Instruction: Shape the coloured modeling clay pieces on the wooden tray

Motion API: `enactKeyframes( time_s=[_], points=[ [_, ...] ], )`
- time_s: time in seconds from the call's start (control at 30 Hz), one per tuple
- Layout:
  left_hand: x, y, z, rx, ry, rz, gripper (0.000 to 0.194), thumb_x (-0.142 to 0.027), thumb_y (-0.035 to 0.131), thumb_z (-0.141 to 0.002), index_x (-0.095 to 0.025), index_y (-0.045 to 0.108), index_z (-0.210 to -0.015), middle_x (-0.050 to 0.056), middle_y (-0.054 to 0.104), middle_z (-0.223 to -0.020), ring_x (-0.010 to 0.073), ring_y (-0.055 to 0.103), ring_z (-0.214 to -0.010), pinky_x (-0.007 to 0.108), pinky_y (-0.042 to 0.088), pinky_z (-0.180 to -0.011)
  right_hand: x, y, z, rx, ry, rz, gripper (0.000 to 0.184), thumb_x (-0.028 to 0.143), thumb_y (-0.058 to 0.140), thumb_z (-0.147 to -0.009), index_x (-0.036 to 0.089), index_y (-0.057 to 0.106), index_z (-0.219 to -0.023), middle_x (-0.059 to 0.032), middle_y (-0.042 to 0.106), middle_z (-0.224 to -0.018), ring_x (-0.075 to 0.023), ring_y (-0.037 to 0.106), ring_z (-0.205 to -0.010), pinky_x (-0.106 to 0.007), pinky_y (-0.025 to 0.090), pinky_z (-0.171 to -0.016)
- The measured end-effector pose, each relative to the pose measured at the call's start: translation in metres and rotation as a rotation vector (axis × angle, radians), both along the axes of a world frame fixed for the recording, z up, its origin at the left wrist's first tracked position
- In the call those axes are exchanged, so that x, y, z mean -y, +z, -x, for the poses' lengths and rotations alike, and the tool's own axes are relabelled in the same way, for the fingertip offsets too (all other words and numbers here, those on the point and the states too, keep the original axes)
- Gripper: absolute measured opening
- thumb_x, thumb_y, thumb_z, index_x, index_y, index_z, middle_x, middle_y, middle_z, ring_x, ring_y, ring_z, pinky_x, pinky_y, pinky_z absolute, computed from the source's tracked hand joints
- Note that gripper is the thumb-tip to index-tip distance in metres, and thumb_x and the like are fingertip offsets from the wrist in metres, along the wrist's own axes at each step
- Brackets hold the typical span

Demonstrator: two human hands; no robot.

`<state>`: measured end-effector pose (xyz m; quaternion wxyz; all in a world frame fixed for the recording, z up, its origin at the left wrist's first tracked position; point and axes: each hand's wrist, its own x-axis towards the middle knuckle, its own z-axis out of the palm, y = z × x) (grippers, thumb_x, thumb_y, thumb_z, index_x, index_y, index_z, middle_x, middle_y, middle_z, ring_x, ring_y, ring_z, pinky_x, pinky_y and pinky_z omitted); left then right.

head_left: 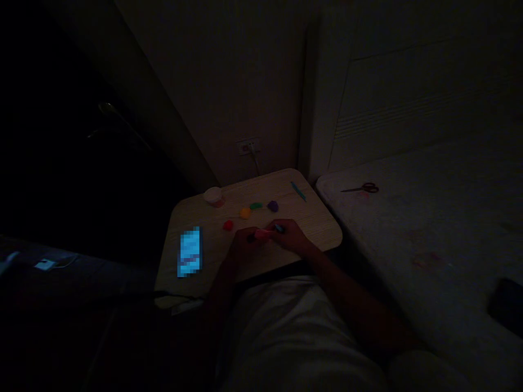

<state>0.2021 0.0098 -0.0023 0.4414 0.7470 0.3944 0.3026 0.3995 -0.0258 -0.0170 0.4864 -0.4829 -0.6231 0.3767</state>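
Note:
My left hand is closed around one end of a soft pink lump, which looks like modelling clay. My right hand is closed at the lump's other side, with its fingers round a small blue-grey object whose kind the dimness hides. Just beyond my hands lie a red clay piece, a yellow-orange piece, a green strip and a purple lump. Farther right on the small table rests a thin teal stick.
A clear cup stands at the table's back left. A lit phone lies near the left edge. Scissors lie on the pale surface to the right. Behind the table, a cable hangs from a wall socket. The room is very dark.

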Motion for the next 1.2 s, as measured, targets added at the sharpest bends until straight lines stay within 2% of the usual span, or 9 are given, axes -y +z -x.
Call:
enactKeyframes(
  time_s=[0.13,0.37,0.57,0.8,0.9,1.03,1.2],
  points=[
    [0.0,0.002,0.002,-0.082,0.003,-0.038,0.034,-0.045,0.071,-0.083,-0.013,0.073,-0.071,0.002,0.068,-0.067,0.0146,0.058,-0.064,0.024,0.041,-0.059,-0.001,-0.001,-0.001,0.009,0.036,-0.012,0.032,0.049,0.073,-0.084,0.017,0.076,-0.08,-0.0017,0.072,-0.071,-0.0153,0.06,-0.067,-0.024,0.043,-0.062],
    [-0.001,0.002,0.004,-0.111,-0.062,-0.122,0.042,-0.051,0.068,-0.086,-0.014,0.07,-0.065,0.001,0.062,-0.063,0.013,0.053,-0.061,0.025,0.037,-0.057,-0.001,-0.005,-0.003,0.08,0.043,-0.061,0.035,0.049,0.072,-0.086,0.016,0.077,-0.076,-0.0029,0.072,-0.07,-0.0161,0.061,-0.066,-0.025,0.043,-0.062],
    [0.0,0.003,0.003,-0.117,-0.021,-0.078,0.043,-0.052,0.067,-0.085,-0.015,0.066,-0.062,-0.001,0.057,-0.058,0.0121,0.048,-0.058,0.024,0.034,-0.056,-0.003,-0.008,-0.002,-0.004,-0.019,-0.004,0.033,0.047,0.072,-0.084,0.015,0.077,-0.077,-0.0025,0.072,-0.069,-0.0157,0.061,-0.065,-0.025,0.044,-0.061],
    [-0.003,0.0,0.001,-0.053,0.042,-0.019,0.049,-0.059,0.063,-0.085,-0.013,0.073,-0.071,0.002,0.066,-0.065,0.0157,0.055,-0.061,0.025,0.038,-0.056,-0.002,-0.001,-0.001,-0.062,0.019,0.007,0.034,0.048,0.069,-0.087,0.018,0.078,-0.097,-0.0047,0.077,-0.093,-0.0204,0.068,-0.084,-0.028,0.051,-0.077],
    [-0.003,-0.002,0.001,-0.014,0.066,-0.024,0.051,-0.06,0.059,-0.088,-0.014,0.072,-0.07,0.004,0.07,-0.069,0.0178,0.059,-0.066,0.027,0.044,-0.062,0.0,0.002,-0.002,0.019,0.037,-0.012,0.034,0.048,0.07,-0.086,0.016,0.077,-0.093,-0.0037,0.075,-0.087,-0.0187,0.065,-0.079,-0.026,0.048,-0.072],
    [-0.001,0.002,-0.002,0.031,0.077,-0.046,0.045,-0.056,0.064,-0.087,-0.015,0.07,-0.07,0.002,0.067,-0.068,0.0159,0.058,-0.065,0.026,0.045,-0.062,0.0,0.0,-0.002,0.075,0.055,-0.028,0.033,0.047,0.068,-0.088,0.015,0.075,-0.086,-0.0017,0.07,-0.078,-0.0149,0.059,-0.071,-0.023,0.042,-0.064],
    [-0.001,0.004,0.001,0.049,0.056,-0.07,0.042,-0.054,0.069,-0.084,-0.015,0.071,-0.068,0.004,0.068,-0.068,0.0161,0.06,-0.067,0.026,0.046,-0.064,0.0,-0.002,-0.001,0.152,0.029,-0.04,0.029,0.044,0.071,-0.084,0.015,0.072,-0.077,0.0008,0.063,-0.069,-0.0132,0.052,-0.066,-0.022,0.036,-0.059]
  ],
)
